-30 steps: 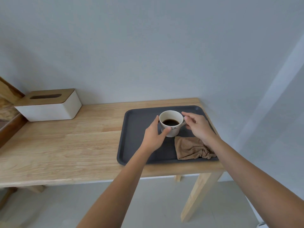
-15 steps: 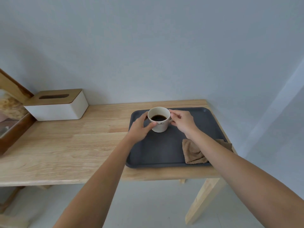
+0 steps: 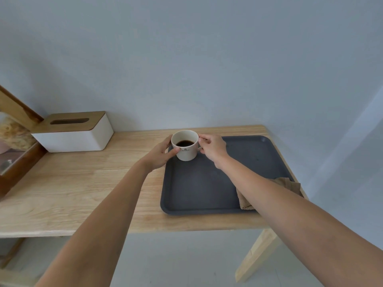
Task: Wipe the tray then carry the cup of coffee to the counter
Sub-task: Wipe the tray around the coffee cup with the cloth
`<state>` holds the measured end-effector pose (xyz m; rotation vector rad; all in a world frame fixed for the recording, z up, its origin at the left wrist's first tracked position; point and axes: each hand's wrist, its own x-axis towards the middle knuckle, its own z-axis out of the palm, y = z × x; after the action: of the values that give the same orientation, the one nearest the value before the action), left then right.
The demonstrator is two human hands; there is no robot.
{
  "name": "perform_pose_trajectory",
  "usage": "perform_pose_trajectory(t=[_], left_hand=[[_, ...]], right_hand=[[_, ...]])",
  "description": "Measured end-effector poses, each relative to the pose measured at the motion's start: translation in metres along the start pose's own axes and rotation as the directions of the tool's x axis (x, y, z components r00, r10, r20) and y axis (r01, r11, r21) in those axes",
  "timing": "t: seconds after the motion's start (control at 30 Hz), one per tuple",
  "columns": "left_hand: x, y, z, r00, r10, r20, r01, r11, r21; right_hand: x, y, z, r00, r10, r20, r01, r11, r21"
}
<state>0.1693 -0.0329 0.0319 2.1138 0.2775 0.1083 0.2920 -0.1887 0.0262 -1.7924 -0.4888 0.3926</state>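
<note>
Head view: both hands grip the white cup of coffee (image 3: 185, 146), the left hand (image 3: 159, 155) wrapped round its left side, the right hand (image 3: 212, 149) pinching at its handle. The cup sits over the far left corner of the grey tray (image 3: 199, 189). A brown cloth (image 3: 290, 184) lies at the tray's near right, on the wooden table (image 3: 72, 183).

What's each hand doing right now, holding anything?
Left hand: closed around the side of the cup of coffee.
Right hand: closed on the same cup, at its handle side.
</note>
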Motion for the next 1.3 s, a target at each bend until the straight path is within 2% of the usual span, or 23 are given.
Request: perform_pose_trajectory(t=[0.1, 0.17, 0.23, 0.27, 0.37, 0.5, 0.57, 0.7, 0.87, 1.17, 1.3], left_hand=[[-0.011, 0.014, 0.008, 0.999, -0.033, -0.005, 0.033, 0.999, 0.015], [-0.019, 0.019, 0.020, 0.979, -0.071, -0.192, 0.096, 0.988, 0.123], [-0.030, 0.019, 0.038, 0.919, -0.122, -0.375, 0.218, 0.950, 0.225], [-0.039, 0.019, 0.050, 0.899, -0.150, -0.411, 0.271, 0.929, 0.253], [-0.075, 0.024, 0.102, 0.898, -0.190, -0.397, 0.348, 0.860, 0.374], [-0.102, 0.025, 0.144, 0.910, -0.193, -0.366, 0.388, 0.707, 0.591], [-0.099, 0.022, 0.144, 0.913, -0.208, -0.351, 0.396, 0.658, 0.640], [-0.095, 0.019, 0.142, 0.936, -0.231, -0.267, 0.353, 0.620, 0.701], [-0.095, 0.018, 0.139, 0.941, -0.231, -0.247, 0.339, 0.623, 0.705], [-0.096, 0.017, 0.138, 0.943, -0.216, -0.254, 0.333, 0.626, 0.705], [-0.097, 0.016, 0.140, 0.940, -0.215, -0.266, 0.341, 0.624, 0.703]], right_hand=[[-0.004, 0.000, -0.010, 0.989, -0.023, 0.149, 0.044, 0.989, -0.141], [-0.012, 0.001, -0.025, 0.960, -0.032, 0.278, 0.107, 0.960, -0.261], [-0.029, 0.005, -0.048, 0.943, -0.081, 0.324, 0.197, 0.918, -0.345], [-0.040, 0.009, -0.063, 0.934, -0.125, 0.334, 0.257, 0.885, -0.388], [-0.076, 0.030, -0.112, 0.905, -0.191, 0.380, 0.374, 0.783, -0.497], [-0.111, 0.065, -0.159, 0.871, -0.038, 0.490, 0.426, 0.556, -0.714], [-0.119, 0.076, -0.164, 0.857, -0.011, 0.515, 0.453, 0.488, -0.745], [-0.113, 0.077, -0.153, 0.852, -0.063, 0.520, 0.495, 0.422, -0.760], [-0.085, 0.073, -0.130, 0.869, -0.104, 0.485, 0.485, 0.380, -0.788], [0.034, 0.054, -0.064, 0.934, -0.088, 0.347, 0.355, 0.359, -0.864], [0.047, 0.056, -0.050, 0.961, -0.095, 0.260, 0.277, 0.368, -0.888]])
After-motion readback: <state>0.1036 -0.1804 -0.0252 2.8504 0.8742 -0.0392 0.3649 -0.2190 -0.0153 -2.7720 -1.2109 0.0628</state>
